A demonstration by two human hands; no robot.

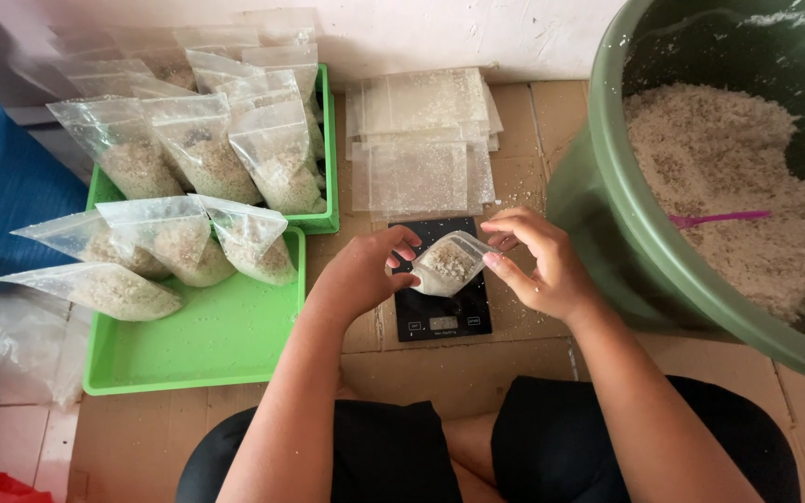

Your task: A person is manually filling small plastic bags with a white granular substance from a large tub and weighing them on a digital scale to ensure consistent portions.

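My left hand (365, 272) and my right hand (538, 261) both hold a small clear plastic bag (447, 264) partly filled with pale coarse grain. The bag hangs just above a black digital kitchen scale (442, 317) on the floor. My left fingers pinch the bag's left side, my right fingers pinch its open top edge on the right. My knees in black shorts show at the bottom of the view.
A big green tub (626, 251) of the same grain with a purple spoon handle (719, 218) stands at right. Empty clear bags (421, 140) are stacked behind the scale. Two green trays (216, 345) at left carry several filled bags (184, 244). A blue sack (2, 205) lies far left.
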